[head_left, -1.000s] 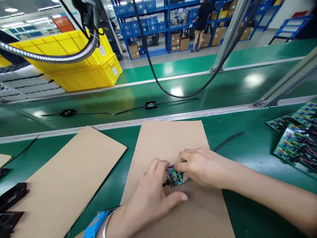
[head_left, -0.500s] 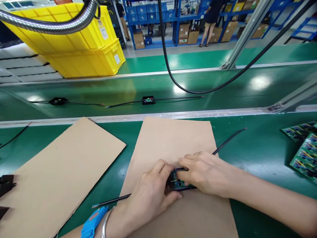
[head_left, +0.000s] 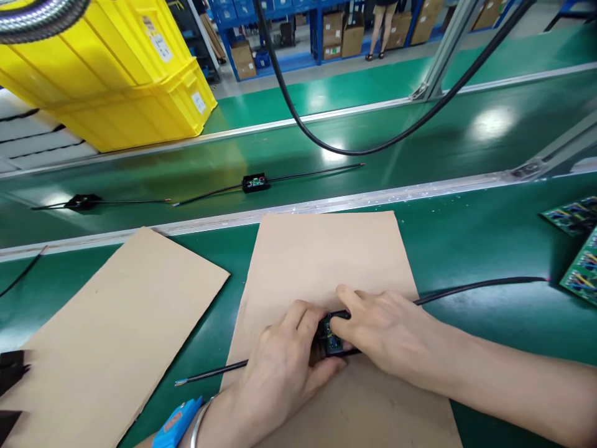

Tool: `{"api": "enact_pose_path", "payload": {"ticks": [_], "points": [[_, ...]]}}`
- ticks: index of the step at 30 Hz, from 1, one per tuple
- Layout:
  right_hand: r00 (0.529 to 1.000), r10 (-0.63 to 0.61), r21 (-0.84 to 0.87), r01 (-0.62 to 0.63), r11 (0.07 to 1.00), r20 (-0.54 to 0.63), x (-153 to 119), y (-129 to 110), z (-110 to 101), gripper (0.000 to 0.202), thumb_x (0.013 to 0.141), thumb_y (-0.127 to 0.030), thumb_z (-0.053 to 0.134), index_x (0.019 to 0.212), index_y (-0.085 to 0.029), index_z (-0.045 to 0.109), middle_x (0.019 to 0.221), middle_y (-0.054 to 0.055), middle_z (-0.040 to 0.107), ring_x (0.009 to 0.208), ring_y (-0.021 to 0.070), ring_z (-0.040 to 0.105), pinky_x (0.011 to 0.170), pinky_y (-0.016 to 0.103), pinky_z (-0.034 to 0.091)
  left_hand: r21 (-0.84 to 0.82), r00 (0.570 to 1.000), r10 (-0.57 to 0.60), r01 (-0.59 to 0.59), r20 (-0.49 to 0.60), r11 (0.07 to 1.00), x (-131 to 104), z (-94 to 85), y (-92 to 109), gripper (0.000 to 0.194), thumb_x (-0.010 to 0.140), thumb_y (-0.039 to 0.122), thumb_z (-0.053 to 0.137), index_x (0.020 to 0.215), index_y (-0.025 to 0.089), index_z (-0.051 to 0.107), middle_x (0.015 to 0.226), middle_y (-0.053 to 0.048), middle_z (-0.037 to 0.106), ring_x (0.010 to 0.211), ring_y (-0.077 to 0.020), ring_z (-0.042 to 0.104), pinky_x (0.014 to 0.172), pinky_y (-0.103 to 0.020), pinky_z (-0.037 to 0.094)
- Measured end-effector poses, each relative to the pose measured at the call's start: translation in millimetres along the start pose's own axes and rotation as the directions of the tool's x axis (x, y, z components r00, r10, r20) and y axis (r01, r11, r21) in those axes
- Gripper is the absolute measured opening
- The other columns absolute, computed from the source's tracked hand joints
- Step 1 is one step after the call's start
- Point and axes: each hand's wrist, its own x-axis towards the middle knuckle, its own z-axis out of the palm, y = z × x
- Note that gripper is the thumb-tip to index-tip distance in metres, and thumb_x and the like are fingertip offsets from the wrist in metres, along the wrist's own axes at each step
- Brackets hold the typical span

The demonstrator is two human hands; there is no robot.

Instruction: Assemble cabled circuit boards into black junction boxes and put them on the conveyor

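Observation:
A small black plastic case with a green circuit board (head_left: 332, 341) inside lies on a cardboard sheet (head_left: 326, 249). My left hand (head_left: 284, 361) grips the case's left end between fingers and thumb. My right hand (head_left: 380, 326) is closed over the right end, its fingertips pressing at the board; the palm hides that end. One black cable (head_left: 212, 373) comes out to the left under my left hand, with bare wire ends. Another black cable (head_left: 485, 285) runs out to the right beyond my right hand. A blue wrist strap (head_left: 177, 424) and a silver bangle are on my left wrist.
A second cardboard sheet (head_left: 125, 323) lies at left, black cases (head_left: 12, 370) at its edge. Green circuit boards (head_left: 583, 267) lie at right. Across the metal rail, a cabled case (head_left: 254, 182) rests on the green surface. Yellow bins (head_left: 125, 93) stand behind; a black cable (head_left: 345, 151) hangs down.
The right cable has swung down and now stretches farther right. My right hand has shifted slightly over the case, while my left keeps its grip. The camera view has tilted and moved.

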Motion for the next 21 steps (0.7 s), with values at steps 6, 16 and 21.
{"api": "enact_pose_path", "payload": {"ticks": [6,16,21], "points": [[0.998,0.048,0.050,-0.046,0.998,-0.031,1,-2,4,0.011,0.086,-0.011,0.059,0.084,-0.022,0.061,0.087,0.005,0.052,0.070,0.0200,0.052,0.051,0.029,0.023,-0.138,0.999,0.024,-0.018,0.042,0.990,1,-12.9,-6,0.060,0.075,0.035,0.079,0.126,0.022,0.050,0.119,-0.007,0.058,0.102,-0.0255,0.062,0.088,-0.040,0.054],[0.995,0.051,0.129,-0.040,0.991,-0.085,-2,0,13,0.012,0.087,-0.010,0.059,0.084,-0.022,0.061,0.086,0.003,0.052,0.075,0.0199,0.049,0.052,0.030,0.022,0.074,0.998,0.047,-0.051,0.053,0.996,-1,-31.1,6,0.011,0.088,0.015,0.050,0.081,0.021,0.056,0.077,-0.001,0.063,0.068,-0.0175,0.058,0.059,-0.029,0.043],[0.992,0.051,0.141,-0.034,0.989,-0.119,-1,2,15,0.012,0.088,-0.010,0.058,0.083,-0.021,0.061,0.086,0.003,0.052,0.072,0.0190,0.047,0.051,0.031,0.019,0.418,0.933,0.316,-0.222,-0.170,0.881,-9,-6.9,6,0.023,0.087,0.003,0.042,0.076,0.020,0.051,0.069,-0.002,0.053,0.061,-0.0176,0.049,0.053,-0.031,0.037]]}}
